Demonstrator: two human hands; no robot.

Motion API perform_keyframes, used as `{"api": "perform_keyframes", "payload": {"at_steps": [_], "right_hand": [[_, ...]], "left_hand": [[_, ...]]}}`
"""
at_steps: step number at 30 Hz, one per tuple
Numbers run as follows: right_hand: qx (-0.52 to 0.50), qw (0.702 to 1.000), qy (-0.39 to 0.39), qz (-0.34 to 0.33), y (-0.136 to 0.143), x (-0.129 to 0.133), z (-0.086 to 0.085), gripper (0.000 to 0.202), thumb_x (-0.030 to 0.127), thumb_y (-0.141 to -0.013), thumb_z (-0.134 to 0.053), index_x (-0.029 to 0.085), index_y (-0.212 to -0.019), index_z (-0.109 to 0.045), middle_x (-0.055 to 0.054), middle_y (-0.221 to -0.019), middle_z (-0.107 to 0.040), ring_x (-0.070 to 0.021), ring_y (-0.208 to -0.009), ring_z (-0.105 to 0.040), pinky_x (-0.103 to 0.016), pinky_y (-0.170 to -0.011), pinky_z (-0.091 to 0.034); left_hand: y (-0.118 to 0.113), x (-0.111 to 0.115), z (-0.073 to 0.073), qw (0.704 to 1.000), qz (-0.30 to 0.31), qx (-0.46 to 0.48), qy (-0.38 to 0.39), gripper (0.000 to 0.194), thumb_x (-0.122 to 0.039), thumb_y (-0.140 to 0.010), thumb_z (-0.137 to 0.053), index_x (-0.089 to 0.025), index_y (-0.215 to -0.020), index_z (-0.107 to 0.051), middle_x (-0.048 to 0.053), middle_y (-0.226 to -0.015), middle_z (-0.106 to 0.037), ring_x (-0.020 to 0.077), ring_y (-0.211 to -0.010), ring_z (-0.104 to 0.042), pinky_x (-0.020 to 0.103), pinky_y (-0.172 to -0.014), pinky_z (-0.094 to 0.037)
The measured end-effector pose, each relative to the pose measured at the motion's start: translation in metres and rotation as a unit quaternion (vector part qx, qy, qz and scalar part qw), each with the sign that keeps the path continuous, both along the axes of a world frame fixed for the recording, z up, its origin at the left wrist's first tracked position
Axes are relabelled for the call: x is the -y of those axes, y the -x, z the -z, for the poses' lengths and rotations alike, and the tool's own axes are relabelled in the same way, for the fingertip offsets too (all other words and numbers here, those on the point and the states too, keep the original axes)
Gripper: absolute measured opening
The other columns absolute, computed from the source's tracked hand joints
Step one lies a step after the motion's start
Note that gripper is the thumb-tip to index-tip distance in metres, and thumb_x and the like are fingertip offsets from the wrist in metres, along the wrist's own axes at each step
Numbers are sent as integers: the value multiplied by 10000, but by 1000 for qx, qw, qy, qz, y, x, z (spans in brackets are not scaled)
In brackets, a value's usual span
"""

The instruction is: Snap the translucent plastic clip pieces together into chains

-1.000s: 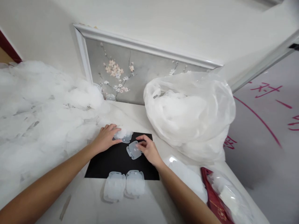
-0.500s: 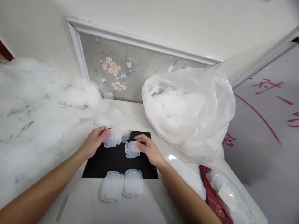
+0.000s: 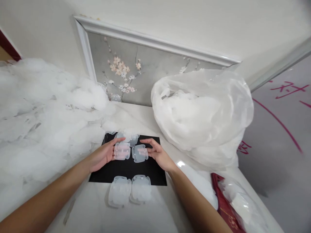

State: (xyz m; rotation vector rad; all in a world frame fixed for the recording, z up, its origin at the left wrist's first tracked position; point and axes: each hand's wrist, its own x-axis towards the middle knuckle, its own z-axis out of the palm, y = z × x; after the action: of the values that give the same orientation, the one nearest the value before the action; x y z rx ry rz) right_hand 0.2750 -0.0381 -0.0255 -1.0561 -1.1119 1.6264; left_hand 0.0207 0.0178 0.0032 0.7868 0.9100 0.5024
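Note:
My left hand (image 3: 103, 154) holds a translucent, roughly square plastic piece (image 3: 122, 151) with notched edges; fingers show pink through it, and one digit stretches out above it. My right hand (image 3: 159, 155) has a similar clear piece (image 3: 140, 153) at its fingertips, some of them behind it. Both pieces hang close side by side over a black mat (image 3: 126, 170). Just beyond them, more clear pieces (image 3: 133, 139) lie at the mat's far edge. Two stacks of such pieces, a left stack (image 3: 120, 191) and a right stack (image 3: 141, 189), stand at the near edge.
A large heap of translucent white pieces (image 3: 48, 113) covers the table's left side. An opened plastic bag (image 3: 201, 119) with similar contents stands at the back right. A red packet (image 3: 225, 207) and a clear bag (image 3: 247, 207) lie at the right. A framed flower picture (image 3: 155, 61) is behind.
My left hand has turned more palm-up, with its piece now lower and closer to the right one. The right hand's fingers have shifted behind its piece. The view has swung slightly left.

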Motion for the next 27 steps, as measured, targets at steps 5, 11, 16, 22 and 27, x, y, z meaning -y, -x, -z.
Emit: {"api": "perform_keyframes", "payload": {"at_steps": [5, 11, 16, 22, 27], "right_hand": [[17, 994, -73, -81, -6, -1, 2, 593, 50, -706, -481, 258, -1260, -458, -42, -1184, -676, -181, -1051, -681, -420, -1004, -476], [56, 985, -133, -97, -7, -1, 4, 629, 27, -635, -416, 251, -1213, -521, -73, -1545, -352, -180, -1189, -613, -416, -1067, -433], [67, 987, -114, -95, -5, 1, 3, 683, 44, -659, -423, 272, -1302, -458, -54, -1413, -533, -180, -1194, -614, -461, -1100, -397], [65, 989, -100, -83, -2, 0, 7, 520, 149, -799, -553, 266, -1299, -472, -67, -1373, -571, -203, -1159, -632, -477, -1055, -447], [103, 983, -137, -67, -1, 1, 7, 267, 279, -858, -620, 274, -1125, -632, -63, -1520, -388, -239, -1213, -589, -466, -1032, -480]], "left_hand": [[6, 1, -2, 994, 88, 0, -63, 639, -208, -770, -681, -272, -1373, -481, 62, -1292, -670, 265, -1215, -603, 397, -1051, -436], [8, -1, 7, 977, 154, 33, -142, 736, -32, -649, -590, -243, -1350, -509, 69, -1384, -606, 277, -1264, -564, 445, -1109, -385], [7, -2, 7, 973, 163, 32, -161, 855, 1, -603, -531, -282, -1406, -453, 49, -1425, -571, 259, -1295, -543, 438, -1135, -350], [7, 0, 3, 969, 164, 6, -183, 809, -27, -653, -593, -280, -1408, -452, 68, -1415, -580, 259, -1268, -566, 428, -1111, -377], [7, -1, 6, 967, 175, 15, -185, 773, -51, -692, -645, -284, -1406, -462, 79, -1440, -558, 272, -1285, -553, 454, -1118, -367]]}}
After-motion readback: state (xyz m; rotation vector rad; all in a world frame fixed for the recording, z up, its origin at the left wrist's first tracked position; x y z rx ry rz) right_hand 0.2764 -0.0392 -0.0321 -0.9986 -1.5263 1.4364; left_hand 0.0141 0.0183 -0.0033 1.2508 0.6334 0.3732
